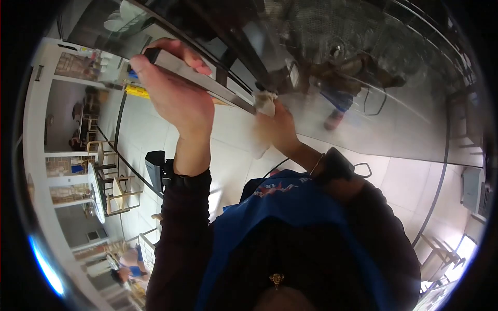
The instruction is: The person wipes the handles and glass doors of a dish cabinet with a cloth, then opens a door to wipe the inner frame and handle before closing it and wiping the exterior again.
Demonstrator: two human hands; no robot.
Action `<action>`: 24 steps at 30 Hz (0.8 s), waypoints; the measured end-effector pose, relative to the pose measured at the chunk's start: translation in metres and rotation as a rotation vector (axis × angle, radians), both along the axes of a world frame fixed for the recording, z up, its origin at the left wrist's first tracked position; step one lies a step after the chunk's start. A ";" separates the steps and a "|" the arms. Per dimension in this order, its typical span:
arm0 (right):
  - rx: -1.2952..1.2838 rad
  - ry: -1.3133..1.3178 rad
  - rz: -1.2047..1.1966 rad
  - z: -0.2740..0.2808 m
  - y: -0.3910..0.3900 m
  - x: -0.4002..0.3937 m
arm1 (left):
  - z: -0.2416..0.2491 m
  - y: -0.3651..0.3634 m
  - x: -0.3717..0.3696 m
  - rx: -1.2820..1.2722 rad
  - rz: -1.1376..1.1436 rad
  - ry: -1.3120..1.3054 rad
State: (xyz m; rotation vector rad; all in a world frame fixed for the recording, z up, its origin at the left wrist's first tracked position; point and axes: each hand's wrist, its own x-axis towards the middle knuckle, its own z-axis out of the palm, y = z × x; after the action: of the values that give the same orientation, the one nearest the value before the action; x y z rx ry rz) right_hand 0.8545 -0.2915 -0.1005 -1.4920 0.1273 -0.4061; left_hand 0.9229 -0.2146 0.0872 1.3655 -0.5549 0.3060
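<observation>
My left hand [179,98] is closed round the end of a metal-framed door edge [181,70], thumb on the near side and fingers over the far side. Lower along the same edge, my right hand [277,129] presses a crumpled white cloth [265,103] against the metal; the hand is slightly blurred. A dark, glossy glass panel [384,124] spreads to the right of the cloth and mirrors a blue apron and an arm. Behind the glass, several shapes like glassware [332,39] show dimly.
White dishes [122,20] show behind the glass at the upper left. A yellow object [137,92] lies beyond my left hand. A round table [96,192] with wooden chairs [119,194] stands left. Another person [132,267] is at the lower left. More chairs [436,259] stand at the right.
</observation>
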 end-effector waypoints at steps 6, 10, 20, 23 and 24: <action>0.013 -0.247 -0.013 0.060 0.004 0.012 | 0.005 -0.010 -0.003 -0.136 0.076 0.083; -0.026 -0.559 -0.092 0.109 0.005 0.024 | 0.003 -0.008 0.000 -0.102 0.050 0.013; -0.134 -0.316 -0.107 0.034 0.006 0.013 | 0.001 -0.008 0.004 -0.135 0.036 0.073; -0.200 -0.460 -0.129 0.092 0.002 0.018 | 0.004 -0.009 0.000 -0.114 0.035 0.062; -0.199 -0.461 -0.125 0.091 0.002 0.018 | 0.005 -0.009 0.001 -0.130 0.025 0.077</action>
State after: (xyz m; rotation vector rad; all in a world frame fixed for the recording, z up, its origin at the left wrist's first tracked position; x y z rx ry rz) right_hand 0.8730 -0.2900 -0.0099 -1.5507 -0.1918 -0.8727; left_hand 0.9235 -0.2235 0.0920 1.2539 -0.4471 0.3034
